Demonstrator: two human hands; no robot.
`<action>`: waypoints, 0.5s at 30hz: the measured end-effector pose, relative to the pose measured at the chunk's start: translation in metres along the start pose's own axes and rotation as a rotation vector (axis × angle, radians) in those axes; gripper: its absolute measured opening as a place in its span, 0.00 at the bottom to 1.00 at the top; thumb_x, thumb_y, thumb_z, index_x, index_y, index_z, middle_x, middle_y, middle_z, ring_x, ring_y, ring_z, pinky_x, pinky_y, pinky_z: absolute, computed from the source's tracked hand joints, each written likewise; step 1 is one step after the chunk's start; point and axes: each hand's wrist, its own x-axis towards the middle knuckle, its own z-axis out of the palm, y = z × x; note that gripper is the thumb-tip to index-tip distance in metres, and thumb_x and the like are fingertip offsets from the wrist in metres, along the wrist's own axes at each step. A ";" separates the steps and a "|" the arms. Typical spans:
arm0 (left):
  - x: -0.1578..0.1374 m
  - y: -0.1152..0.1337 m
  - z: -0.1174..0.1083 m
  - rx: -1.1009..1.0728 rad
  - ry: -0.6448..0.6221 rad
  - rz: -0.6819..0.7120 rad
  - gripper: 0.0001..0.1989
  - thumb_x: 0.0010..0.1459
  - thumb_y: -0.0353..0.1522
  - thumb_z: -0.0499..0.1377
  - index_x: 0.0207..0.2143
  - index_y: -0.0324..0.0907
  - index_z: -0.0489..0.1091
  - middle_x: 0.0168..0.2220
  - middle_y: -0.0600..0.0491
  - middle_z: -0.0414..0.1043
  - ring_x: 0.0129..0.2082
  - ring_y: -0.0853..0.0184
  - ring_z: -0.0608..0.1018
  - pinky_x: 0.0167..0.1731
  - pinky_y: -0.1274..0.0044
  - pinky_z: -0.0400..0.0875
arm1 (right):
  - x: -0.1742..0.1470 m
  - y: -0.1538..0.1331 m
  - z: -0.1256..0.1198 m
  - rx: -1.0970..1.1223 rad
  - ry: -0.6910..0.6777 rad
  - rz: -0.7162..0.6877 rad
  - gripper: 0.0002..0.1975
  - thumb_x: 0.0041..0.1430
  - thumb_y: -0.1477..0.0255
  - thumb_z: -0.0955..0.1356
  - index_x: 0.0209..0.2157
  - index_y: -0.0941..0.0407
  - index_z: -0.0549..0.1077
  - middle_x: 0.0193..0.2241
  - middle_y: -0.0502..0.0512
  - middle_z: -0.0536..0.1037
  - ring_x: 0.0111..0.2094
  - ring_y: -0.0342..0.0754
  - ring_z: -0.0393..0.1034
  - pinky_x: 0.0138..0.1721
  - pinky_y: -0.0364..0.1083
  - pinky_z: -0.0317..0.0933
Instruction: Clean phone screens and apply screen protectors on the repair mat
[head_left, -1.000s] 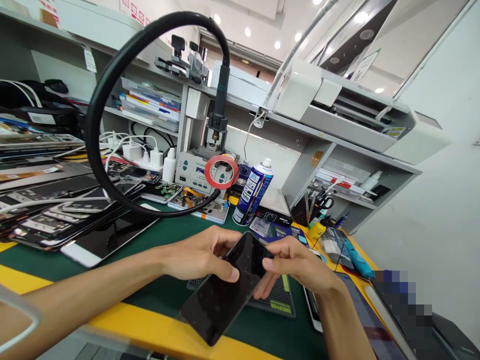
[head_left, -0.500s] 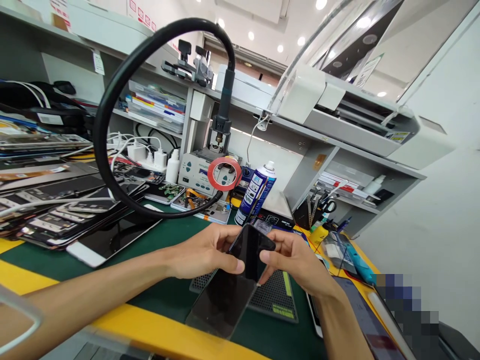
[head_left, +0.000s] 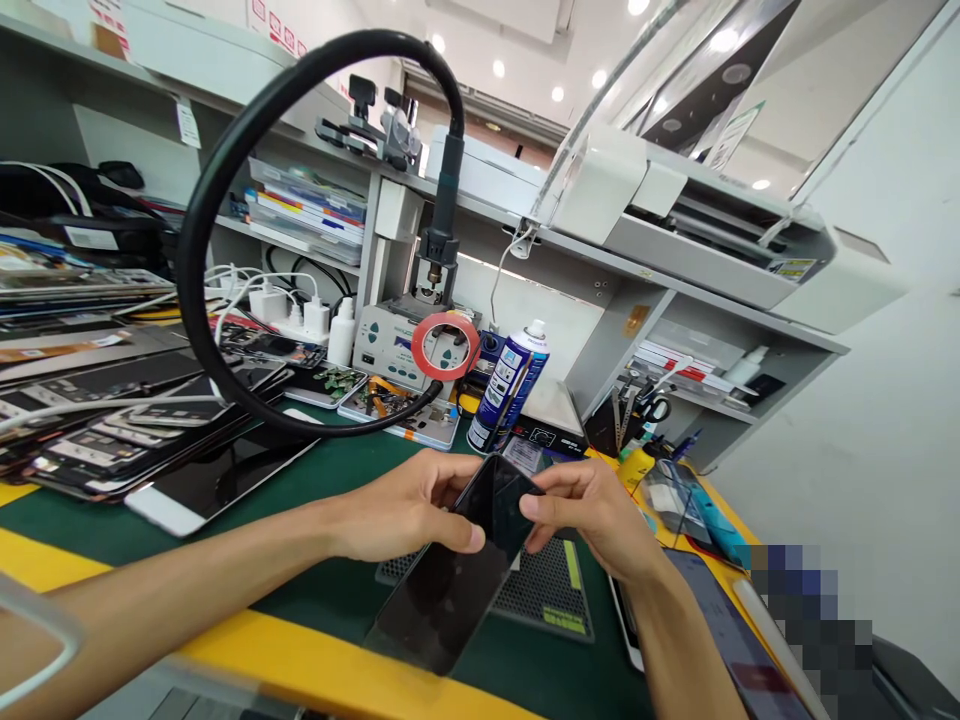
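Note:
A black glossy phone point(head_left: 457, 580) is held tilted, screen side up, over the front of the bench. My left hand point(head_left: 420, 510) grips its left edge, thumb lying on the dark face and fingers behind. At the upper right edge my right hand point(head_left: 585, 510) pinches the phone between thumb and bent fingers. The lower end looks partly see-through, like a clear film or sheet; I cannot tell which. Beneath it lies a dark perforated pad point(head_left: 547, 590) with yellow-green labels, partly covered by the phone.
A blue spray can point(head_left: 510, 385) stands behind the hands, near a hot-air station point(head_left: 397, 345) carrying a red tape roll point(head_left: 420, 350). Its black hose point(head_left: 196, 220) loops at left. Stacked phone parts point(head_left: 97, 430) and a white-framed tablet point(head_left: 225, 475) lie left; another dark panel point(head_left: 720, 620) lies right.
My right thumb and fingers have shifted slightly at the phone's upper right edge, and the dark flap by the thumb no longer shows. The phone's lower end has swung slightly left.

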 end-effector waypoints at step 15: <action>0.000 0.002 0.002 -0.043 0.006 -0.002 0.12 0.49 0.24 0.63 0.39 0.39 0.74 0.31 0.58 0.69 0.33 0.69 0.70 0.33 0.78 0.60 | -0.001 -0.005 0.011 -0.056 -0.135 -0.021 0.18 0.58 0.59 0.73 0.41 0.60 0.80 0.31 0.56 0.80 0.30 0.52 0.77 0.32 0.49 0.72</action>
